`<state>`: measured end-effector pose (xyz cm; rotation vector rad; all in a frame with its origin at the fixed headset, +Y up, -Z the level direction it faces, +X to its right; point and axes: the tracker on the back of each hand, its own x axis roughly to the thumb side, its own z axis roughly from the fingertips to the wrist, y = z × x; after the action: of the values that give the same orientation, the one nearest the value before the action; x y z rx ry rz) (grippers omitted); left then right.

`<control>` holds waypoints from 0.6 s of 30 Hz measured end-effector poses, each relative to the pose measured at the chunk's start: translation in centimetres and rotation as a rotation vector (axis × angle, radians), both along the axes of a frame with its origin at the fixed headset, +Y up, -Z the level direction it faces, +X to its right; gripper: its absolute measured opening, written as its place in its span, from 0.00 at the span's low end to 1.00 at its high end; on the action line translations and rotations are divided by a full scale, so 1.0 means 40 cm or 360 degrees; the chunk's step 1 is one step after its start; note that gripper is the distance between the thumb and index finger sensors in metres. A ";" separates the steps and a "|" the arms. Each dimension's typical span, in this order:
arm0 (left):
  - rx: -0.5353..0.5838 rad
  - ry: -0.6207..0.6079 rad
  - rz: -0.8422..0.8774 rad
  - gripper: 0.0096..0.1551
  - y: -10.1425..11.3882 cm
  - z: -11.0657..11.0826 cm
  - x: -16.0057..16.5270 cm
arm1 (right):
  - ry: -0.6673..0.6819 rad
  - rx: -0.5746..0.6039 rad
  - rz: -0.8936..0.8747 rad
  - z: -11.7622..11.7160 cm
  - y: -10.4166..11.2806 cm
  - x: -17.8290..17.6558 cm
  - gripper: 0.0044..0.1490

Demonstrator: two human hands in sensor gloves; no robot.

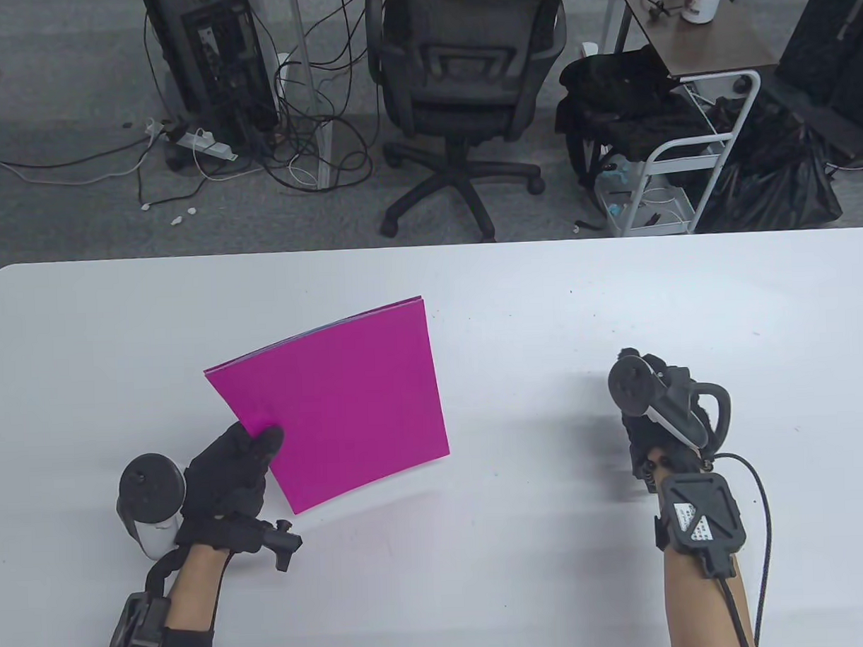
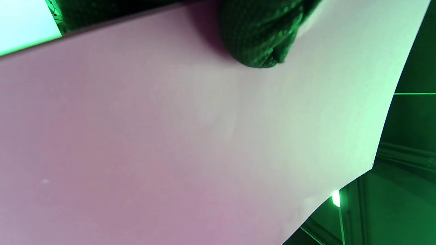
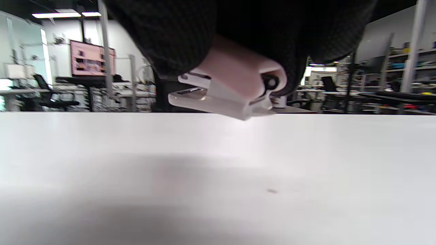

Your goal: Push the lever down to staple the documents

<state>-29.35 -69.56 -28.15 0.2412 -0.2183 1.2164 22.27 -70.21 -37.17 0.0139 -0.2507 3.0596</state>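
Observation:
A magenta stack of paper sheets (image 1: 342, 397) is held tilted above the white table (image 1: 544, 305) by my left hand (image 1: 231, 465), thumb on top at the stack's near-left corner. In the left wrist view the sheet (image 2: 170, 146) fills the frame with a gloved fingertip (image 2: 262, 37) on it. My right hand (image 1: 661, 429) hovers over the table at the right, well apart from the paper. The right wrist view shows it gripping a white stapler (image 3: 231, 92) just above the table (image 3: 218, 170). The stapler is hidden under the hand in the table view.
Beyond the table's far edge stand an office chair (image 1: 459, 89), a white cart (image 1: 679, 131) with black bags, and cables on the floor. A cable (image 1: 764, 524) runs from my right wrist toward the near edge.

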 end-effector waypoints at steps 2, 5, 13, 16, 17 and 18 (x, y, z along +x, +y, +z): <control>-0.0008 0.0005 0.0001 0.21 -0.002 -0.002 -0.003 | 0.0106 0.0019 -0.0090 0.008 0.006 -0.053 0.37; -0.0017 0.0012 0.0014 0.21 -0.005 -0.003 -0.006 | 0.0232 0.0030 -0.0116 0.017 0.001 -0.120 0.37; -0.0028 0.0002 0.0034 0.21 -0.007 -0.003 -0.005 | 0.0456 -0.0051 -0.0012 0.037 -0.057 -0.262 0.37; -0.0039 0.0007 0.0028 0.21 -0.009 -0.002 -0.005 | 0.0484 -0.0090 0.0012 0.037 -0.068 -0.283 0.37; -0.0043 0.0016 0.0029 0.21 -0.009 -0.002 -0.006 | 0.0496 -0.0106 0.0021 0.037 -0.073 -0.291 0.37; -0.0048 0.0027 0.0036 0.21 -0.009 -0.001 -0.006 | 0.0512 -0.0117 0.0019 0.037 -0.078 -0.296 0.37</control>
<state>-29.61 -69.92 -28.20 0.2282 -0.1830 1.2387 10.41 -73.32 -35.68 0.4990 -0.1170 3.0130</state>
